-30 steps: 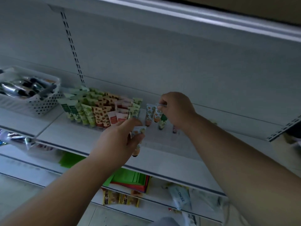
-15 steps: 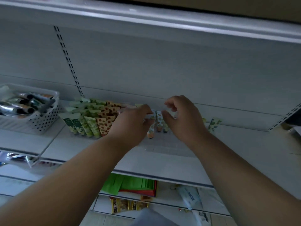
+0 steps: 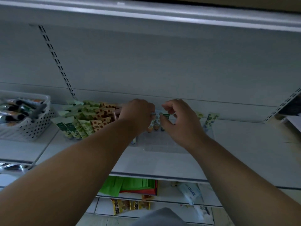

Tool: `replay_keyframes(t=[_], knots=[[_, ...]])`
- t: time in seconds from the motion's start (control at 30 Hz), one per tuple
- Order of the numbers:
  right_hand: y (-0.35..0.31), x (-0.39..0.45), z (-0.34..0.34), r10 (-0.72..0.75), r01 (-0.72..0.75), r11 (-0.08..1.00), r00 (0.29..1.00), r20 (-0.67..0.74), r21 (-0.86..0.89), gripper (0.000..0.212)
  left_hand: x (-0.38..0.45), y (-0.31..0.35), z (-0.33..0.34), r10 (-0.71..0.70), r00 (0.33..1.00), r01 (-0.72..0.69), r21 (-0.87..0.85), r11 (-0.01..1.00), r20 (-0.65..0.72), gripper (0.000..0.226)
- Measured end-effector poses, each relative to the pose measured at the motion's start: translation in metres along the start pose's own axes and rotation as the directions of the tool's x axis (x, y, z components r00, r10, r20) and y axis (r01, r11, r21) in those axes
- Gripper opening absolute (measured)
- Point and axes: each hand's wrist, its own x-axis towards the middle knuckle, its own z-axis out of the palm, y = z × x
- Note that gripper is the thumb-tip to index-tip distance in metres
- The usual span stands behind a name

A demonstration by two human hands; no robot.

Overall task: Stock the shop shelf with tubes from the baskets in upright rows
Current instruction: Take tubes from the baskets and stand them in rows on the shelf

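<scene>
Where tubes (image 3: 157, 121) stand, white shelf (image 3: 162, 160), pegboard-slotted wall (image 3: 146, 62)

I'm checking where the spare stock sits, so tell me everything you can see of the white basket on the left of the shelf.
The white basket looks like plastic, its walls pierced with rows of round holes under a plain rim. It stands upright on the shelf at the far left, partly cut off by the picture edge. Tubes with dark caps lie piled loosely inside. Neither hand touches it; the standing rows of tubes begin just to its right.
</scene>
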Motion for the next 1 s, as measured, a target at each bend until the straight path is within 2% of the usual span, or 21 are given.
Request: replay_keyframes(t=[0.13,0.2,0.27,0.4,0.5,0.73,0.87,1.0], knots=[[0.004,-0.001,0.000,-0.011,0.011,1.000,1.000,0.004,-0.023,0.027,0.000,0.003,0.009,0.023,0.999,-0.027,0.102,0.994,0.040,0.015],[0.005,-0.003,-0.001,-0.007,0.007,0.999,1.000,0.004,-0.041,0.029,-0.001,0.004,0.007,0.034,0.999,-0.035,0.039,0.999,0.018,0.017],[0.005,-0.005,-0.002,0.001,-0.001,0.999,1.000,0.012,-0.045,0.031,-0.008,0.004,0.002,0.031,0.997,-0.036,-0.065,0.997,-0.075,0.021],[-0.002,-0.007,-0.004,-0.038,0.039,0.999,0.999,0.030,-0.023,0.033,-0.048,0.010,-0.006,-0.071,0.973,0.020,-0.226,0.974,-0.222,0.026],[-0.014,-0.005,-0.002,-0.102,0.101,0.995,0.994,0.047,0.012,0.030,-0.082,0.015,-0.008,-0.164,0.958,0.094,-0.284,0.954,-0.234,0.028],[-0.065,-0.001,0.024,-0.250,0.229,0.965,0.951,0.182,0.125,0.029,-0.161,-0.004,-0.019,-0.368,0.906,0.309,-0.267,0.913,-0.211,0.030],[-0.118,0.001,0.055,-0.284,0.227,0.951,0.909,0.304,0.210,0.034,-0.205,-0.038,-0.030,-0.503,0.838,0.453,-0.244,0.857,-0.213,0.032],[-0.179,0.012,0.097,-0.332,0.268,0.937,0.882,0.333,0.225,0.035,-0.251,-0.094,-0.039,-0.559,0.798,0.507,-0.252,0.824,-0.225,0.030]])
